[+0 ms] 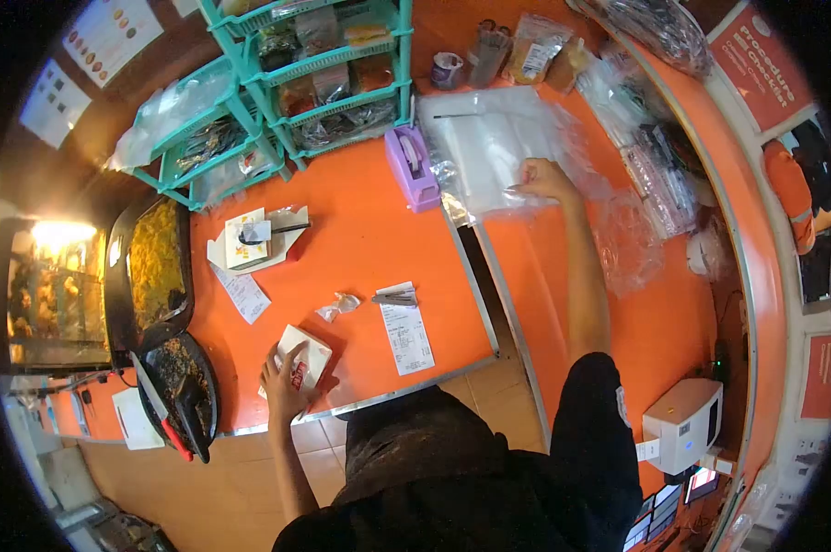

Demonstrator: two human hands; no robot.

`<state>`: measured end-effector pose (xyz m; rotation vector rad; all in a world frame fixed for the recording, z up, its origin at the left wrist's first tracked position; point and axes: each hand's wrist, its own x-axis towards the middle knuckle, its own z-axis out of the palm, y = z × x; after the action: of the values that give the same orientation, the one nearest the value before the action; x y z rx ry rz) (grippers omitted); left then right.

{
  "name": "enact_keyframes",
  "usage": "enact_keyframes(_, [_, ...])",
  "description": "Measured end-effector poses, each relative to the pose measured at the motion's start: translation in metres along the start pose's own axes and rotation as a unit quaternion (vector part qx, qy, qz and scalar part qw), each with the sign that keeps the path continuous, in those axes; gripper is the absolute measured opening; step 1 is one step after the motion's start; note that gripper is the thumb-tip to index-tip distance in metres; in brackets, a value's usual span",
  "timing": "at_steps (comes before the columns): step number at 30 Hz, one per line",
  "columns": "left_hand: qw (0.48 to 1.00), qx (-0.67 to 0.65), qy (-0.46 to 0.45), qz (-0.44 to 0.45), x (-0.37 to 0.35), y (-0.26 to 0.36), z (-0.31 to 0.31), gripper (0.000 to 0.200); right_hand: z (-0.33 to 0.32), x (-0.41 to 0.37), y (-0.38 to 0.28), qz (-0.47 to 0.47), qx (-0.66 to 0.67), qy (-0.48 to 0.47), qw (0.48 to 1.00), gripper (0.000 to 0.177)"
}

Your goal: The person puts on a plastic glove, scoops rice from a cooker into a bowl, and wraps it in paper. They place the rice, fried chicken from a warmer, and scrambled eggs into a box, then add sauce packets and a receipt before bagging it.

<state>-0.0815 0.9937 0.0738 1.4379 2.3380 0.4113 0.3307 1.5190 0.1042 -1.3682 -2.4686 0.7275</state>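
Note:
My left hand grips a small white box with red print near the front edge of the orange counter. Reaching to the far right, my right hand has its fingers pinched together on the top of a stack of clear plastic bags. Beside the bags stands a purple tape dispenser. A stapler lies across a printed receipt in the middle of the counter. Left of it is a small crumpled clear wrapper.
Farther back, an opened white box holds a small packet, with another receipt beside it. Teal racks hold packets. A red-handled knife rests on a black pan at left. A white printer stands at right.

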Motion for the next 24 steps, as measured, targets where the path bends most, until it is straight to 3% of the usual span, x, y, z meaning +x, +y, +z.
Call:
enact_keyframes(4, [0.999,0.001,0.042,0.01,0.003,-0.007,0.016,0.091,-0.005,-0.004,-0.006,-0.023,-0.082,-0.012,0.996,0.033])
enact_keyframes(7, [1.0,-0.014,0.014,0.003,0.004,-0.003,0.009,0.091,-0.007,-0.021,-0.013,-0.076,0.01,0.092,0.993,0.034])
enact_keyframes(8, [0.999,-0.027,0.012,0.017,0.002,0.001,0.004,0.089,-0.011,-0.041,-0.012,-0.033,0.058,0.169,0.983,0.034])
enact_keyframes(10, [0.999,-0.015,0.028,0.026,0.001,0.009,0.002,0.085,-0.037,-0.087,0.01,-0.043,-0.128,0.305,0.943,0.048])
enact_keyframes(13, [0.993,0.03,0.091,0.071,-0.001,0.017,0.008,0.077,-0.02,-0.202,0.049,0.173,-0.415,0.249,0.858,0.069])
enact_keyframes(15, [0.985,0.012,0.13,0.112,0.0,0.028,0.02,0.07,-0.018,-0.239,0.04,0.239,-0.418,0.18,0.858,0.069])
enact_keyframes(16, [0.981,-0.024,0.141,0.132,0.005,0.04,0.027,0.067,-0.025,-0.251,0.027,0.233,-0.331,0.134,0.904,0.062])
enact_keyframes(19, [0.957,-0.132,0.114,0.233,0.03,0.095,0.041,0.056,-0.037,-0.263,-0.01,0.19,-0.086,0.222,0.953,0.047])
enact_keyframes(20, [0.942,-0.182,0.091,0.266,0.039,0.117,0.046,0.055,-0.042,-0.265,-0.024,0.178,0.01,0.233,0.956,0.042])
enact_keyframes(21, [0.941,-0.122,0.092,0.303,0.044,0.146,0.038,0.054,-0.048,-0.271,-0.049,0.18,0.125,0.211,0.953,0.039])
enact_keyframes(23, [0.904,-0.253,0.007,0.344,0.058,0.193,0.036,0.057,-0.056,-0.282,-0.111,0.125,0.269,0.157,0.942,0.036])
enact_keyframes(24, [0.876,-0.257,0.032,0.407,0.062,0.213,0.037,0.055,-0.063,-0.292,-0.147,0.071,0.296,0.136,0.943,0.036])
